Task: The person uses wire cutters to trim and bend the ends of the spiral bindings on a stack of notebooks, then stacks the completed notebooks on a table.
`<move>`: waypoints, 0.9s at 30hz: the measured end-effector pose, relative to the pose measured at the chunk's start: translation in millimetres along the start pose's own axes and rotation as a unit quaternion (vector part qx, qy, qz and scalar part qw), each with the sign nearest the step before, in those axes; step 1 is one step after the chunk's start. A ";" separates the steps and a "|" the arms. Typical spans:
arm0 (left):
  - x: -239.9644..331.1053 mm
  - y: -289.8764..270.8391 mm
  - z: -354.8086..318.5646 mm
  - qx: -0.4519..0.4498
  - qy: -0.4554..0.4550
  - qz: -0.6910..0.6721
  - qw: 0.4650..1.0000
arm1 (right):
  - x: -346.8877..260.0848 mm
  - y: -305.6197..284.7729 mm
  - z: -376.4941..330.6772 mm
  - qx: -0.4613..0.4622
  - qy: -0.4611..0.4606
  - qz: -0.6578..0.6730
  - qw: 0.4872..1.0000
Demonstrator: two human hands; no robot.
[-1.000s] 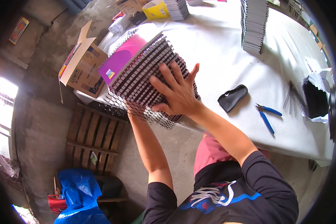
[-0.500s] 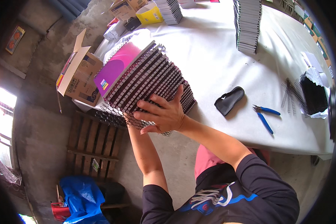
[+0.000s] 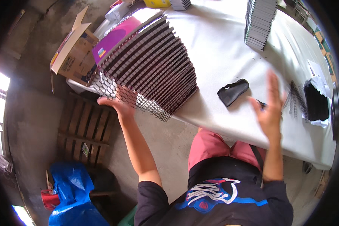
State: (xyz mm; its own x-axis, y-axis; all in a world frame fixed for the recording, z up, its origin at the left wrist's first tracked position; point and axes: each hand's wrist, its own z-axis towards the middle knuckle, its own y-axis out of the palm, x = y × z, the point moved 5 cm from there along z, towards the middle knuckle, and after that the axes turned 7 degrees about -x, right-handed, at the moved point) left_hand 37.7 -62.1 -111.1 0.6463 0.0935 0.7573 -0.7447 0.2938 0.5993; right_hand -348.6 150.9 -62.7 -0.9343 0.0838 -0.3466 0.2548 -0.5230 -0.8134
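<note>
A tall stack of spiral-bound notebooks (image 3: 150, 66) leans at the table's left edge, a purple-and-pink cover on top and the coils facing me. My left hand (image 3: 121, 105) lies against the loose-hanging coils at its lower left, thumb stretched out and fingers partly hidden behind the wires. Over the right part of the table, my right hand (image 3: 269, 113) is raised, empty, with its fingers extended and slightly blurred. Beneath and behind it are blue-handled nippers (image 3: 261, 104), mostly covered. A black moulded holder (image 3: 233, 92) rests left of that hand.
Several loose wire coils (image 3: 293, 100) lie by an open packet of black coils (image 3: 315, 101) at the right. A tall notebook stack (image 3: 260, 24) stands farther back. An open cardboard box (image 3: 77, 58) is at the left, above a wooden pallet (image 3: 83, 130) and blue plastic sheet (image 3: 71, 192).
My right hand has left the coils of the notebook stack and swung right toward the nippers. My left hand stays at the stack's lower left. The view has shifted slightly.
</note>
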 end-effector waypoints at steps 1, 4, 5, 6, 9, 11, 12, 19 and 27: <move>-2.8 7.5 -20.8 -0.027 0.031 0.102 0.994 | 40.1 -4.6 -17.5 -0.061 0.088 -0.050 0.993; -32.4 45.2 -79.7 -0.031 0.015 0.318 0.947 | 93.3 -1.3 -72.0 -0.169 0.164 -0.160 0.959; -42.7 46.9 -94.1 -0.020 0.016 0.369 0.929 | 96.8 7.3 -79.6 -0.192 0.147 -0.186 0.952; -55.1 48.2 -106.3 -0.010 0.016 0.418 0.908 | 96.2 12.3 -80.9 -0.187 0.125 -0.172 0.959; -75.6 62.0 -109.2 0.109 0.085 0.346 0.928 | 85.7 17.7 -79.0 -0.169 0.064 -0.104 0.978; -72.6 63.4 -108.7 0.149 0.137 0.397 0.895 | 79.4 19.9 -75.9 -0.179 0.062 -0.123 0.974; -72.9 60.3 -110.9 0.159 0.168 0.452 0.861 | 78.7 21.2 -75.9 -0.183 0.062 -0.133 0.972; -71.2 61.0 -114.3 0.193 0.160 0.434 0.865 | 38.4 23.4 -75.4 -0.118 0.028 0.062 0.991; -89.4 49.7 -133.9 0.179 -0.033 0.383 0.906 | -88.5 53.6 -48.1 -0.188 -0.150 0.107 0.965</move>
State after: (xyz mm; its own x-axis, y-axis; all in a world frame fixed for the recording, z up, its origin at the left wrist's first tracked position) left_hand -34.8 71.5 -183.8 -0.0851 0.0798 0.9932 -0.9843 -0.1611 -0.0714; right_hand -240.3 156.2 -98.1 -0.8659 -0.2712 -0.4204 0.4698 -0.1519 -0.8696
